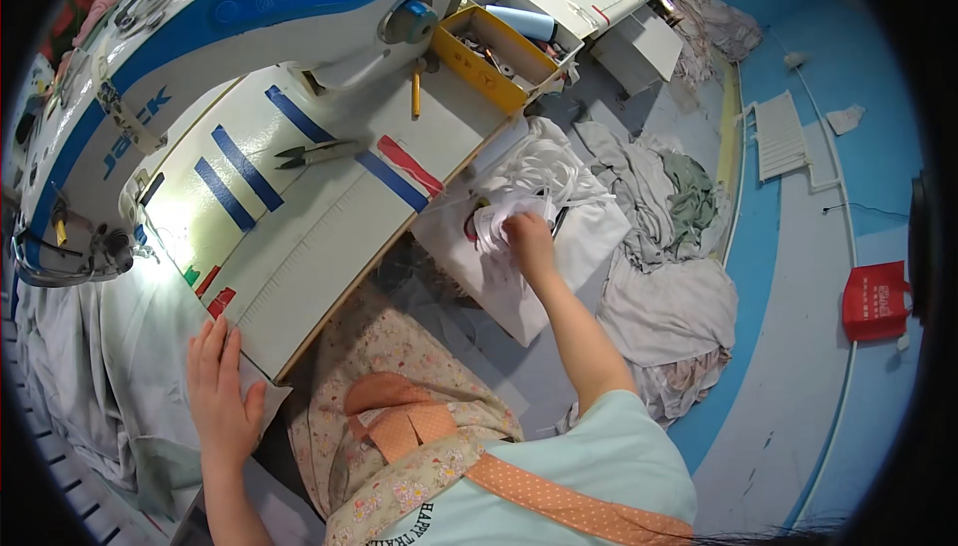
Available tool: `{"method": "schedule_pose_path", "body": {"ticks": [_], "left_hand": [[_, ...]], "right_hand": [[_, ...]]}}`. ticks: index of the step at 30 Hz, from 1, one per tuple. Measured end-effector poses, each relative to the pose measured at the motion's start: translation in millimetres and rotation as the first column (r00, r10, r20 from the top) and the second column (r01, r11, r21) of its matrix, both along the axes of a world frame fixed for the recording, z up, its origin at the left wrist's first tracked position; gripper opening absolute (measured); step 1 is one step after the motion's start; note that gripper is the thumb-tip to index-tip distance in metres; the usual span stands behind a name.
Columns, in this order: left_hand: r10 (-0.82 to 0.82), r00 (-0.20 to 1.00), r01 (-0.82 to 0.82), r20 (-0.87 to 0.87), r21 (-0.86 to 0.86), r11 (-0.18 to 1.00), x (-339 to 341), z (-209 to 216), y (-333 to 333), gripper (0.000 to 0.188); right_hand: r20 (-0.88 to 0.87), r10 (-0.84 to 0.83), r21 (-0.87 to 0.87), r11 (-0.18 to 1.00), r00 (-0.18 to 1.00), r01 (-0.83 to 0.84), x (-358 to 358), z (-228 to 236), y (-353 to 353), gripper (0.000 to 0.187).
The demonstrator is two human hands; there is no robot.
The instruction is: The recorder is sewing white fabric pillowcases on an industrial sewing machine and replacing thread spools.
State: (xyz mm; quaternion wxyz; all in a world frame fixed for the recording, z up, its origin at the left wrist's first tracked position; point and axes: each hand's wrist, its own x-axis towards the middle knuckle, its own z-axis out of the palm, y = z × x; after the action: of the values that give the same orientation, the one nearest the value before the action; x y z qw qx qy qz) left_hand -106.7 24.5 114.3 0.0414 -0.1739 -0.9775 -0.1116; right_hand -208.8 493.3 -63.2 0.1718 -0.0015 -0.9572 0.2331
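Observation:
My left hand [222, 386] lies flat with its fingers stretched out, at the near left corner of the sewing table [299, 286]. It rests by the edge of a pale fabric [90, 346] that hangs below the sewing machine [200, 77]. Off to the right, my right hand [529, 242] reaches down into a heap of white fabric strips [544, 162] on a white cloth [509, 296]. Its fingers are bent closed on some of the strips, and their tips are partly hidden. Thread snippers [314, 154] lie on the table, away from both hands.
A yellow box [489, 72] of small tools stands at the table's far right corner, near a yellow-handled tool [416, 89]. Several blue tape strips [247, 167] mark the tabletop. Grey and white cloth heaps [664, 311] lie to the right. A red bag [875, 301] hangs on the wall.

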Motion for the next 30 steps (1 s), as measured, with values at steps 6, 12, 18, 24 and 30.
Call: {"method": "schedule_pose_path", "body": {"ticks": [6, 12, 18, 24, 30], "left_hand": [[0.01, 1.0, -0.01, -0.002, 0.0, 1.0, -0.8, 0.2, 0.9, 0.051], [0.027, 1.0, -0.027, -0.007, 0.017, 0.999, -1.9, 0.6, 4.4, 0.05], [0.029, 1.0, -0.029, -0.006, 0.019, 0.999, -0.4, -1.7, 0.9, 0.05], [0.029, 1.0, -0.028, -0.011, 0.018, 0.999, -2.1, 1.0, 4.0, 0.049], [0.045, 0.999, -0.045, -0.004, 0.018, 0.999, -0.7, 2.3, 3.6, 0.049]], "right_hand": [[0.294, 0.138, 0.425, 0.867, 0.946, -0.259, -33.2, -17.7, -8.0, 0.028], [0.364, 0.187, 0.371, 0.87, 0.912, -0.326, -46.4, -38.5, 7.0, 0.015], [0.321, 0.454, 0.356, 0.756, 0.831, -0.55, -56.1, -37.3, 17.1, 0.012], [0.378, 0.415, 0.356, 0.76, 0.828, -0.544, -55.3, -48.1, 19.4, 0.011], [0.194, 0.428, 0.239, 0.852, 0.883, -0.466, -46.5, -42.3, 16.0, 0.01]]}}
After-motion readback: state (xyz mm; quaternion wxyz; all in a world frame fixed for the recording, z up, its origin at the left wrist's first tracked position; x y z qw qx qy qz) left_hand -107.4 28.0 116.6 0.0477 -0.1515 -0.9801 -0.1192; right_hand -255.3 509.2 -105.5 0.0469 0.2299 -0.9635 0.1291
